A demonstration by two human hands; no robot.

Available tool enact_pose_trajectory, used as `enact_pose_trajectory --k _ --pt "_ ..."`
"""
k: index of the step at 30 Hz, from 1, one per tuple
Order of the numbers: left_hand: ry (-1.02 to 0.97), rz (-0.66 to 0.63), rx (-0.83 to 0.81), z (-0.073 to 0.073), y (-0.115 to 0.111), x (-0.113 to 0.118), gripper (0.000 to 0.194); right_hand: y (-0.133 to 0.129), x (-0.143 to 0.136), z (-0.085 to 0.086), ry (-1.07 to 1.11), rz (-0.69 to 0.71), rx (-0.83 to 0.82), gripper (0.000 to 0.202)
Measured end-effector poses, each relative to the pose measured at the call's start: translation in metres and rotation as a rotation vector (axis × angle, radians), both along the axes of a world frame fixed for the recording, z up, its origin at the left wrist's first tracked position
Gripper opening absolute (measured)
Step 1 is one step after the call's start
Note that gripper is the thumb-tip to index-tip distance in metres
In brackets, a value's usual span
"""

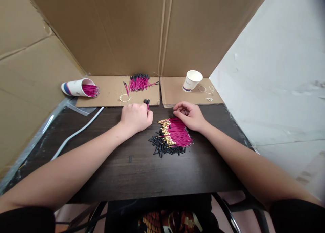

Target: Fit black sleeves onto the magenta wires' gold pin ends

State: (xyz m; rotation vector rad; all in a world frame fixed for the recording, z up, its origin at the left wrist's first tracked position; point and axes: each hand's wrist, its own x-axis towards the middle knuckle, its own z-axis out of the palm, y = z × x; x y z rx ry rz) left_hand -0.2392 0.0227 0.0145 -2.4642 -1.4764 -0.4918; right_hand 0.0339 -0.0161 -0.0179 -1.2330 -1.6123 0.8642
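My left hand (137, 117) is closed around a small bunch of magenta wires with black sleeves (146, 102), whose black ends stick up past the fingers. My right hand (189, 115) rests at the upper edge of a pile of magenta wires (177, 133). Its fingers are loosely curled with a gap to the thumb, and nothing shows in them. The pile's wires lie side by side, gold terminals to the left and bare tips to the right. Loose black sleeves (159, 146) are heaped beside and below the pile.
Sleeved magenta wires (139, 82) lie on the left cardboard sheet (109, 87), near a rubber band (125, 98). A paper cup (72, 88) lies on its side with wires inside. Another cup (192, 80) stands upright beside pale bands (210, 89). Cardboard walls (122, 30) rise behind.
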Motion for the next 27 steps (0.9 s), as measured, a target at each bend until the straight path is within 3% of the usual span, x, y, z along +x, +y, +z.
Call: enact_pose_trajectory --k 12,27 --pt "-0.001 0.001 -0.009 -0.003 0.000 0.001 0.033 -0.002 0.007 0.015 -0.266 0.150 0.081 0.010" --pt "-0.067 0.041 -0.054 -0.004 0.006 0.001 0.040 0.000 0.015 0.025 -0.327 0.335 0.076 0.004"
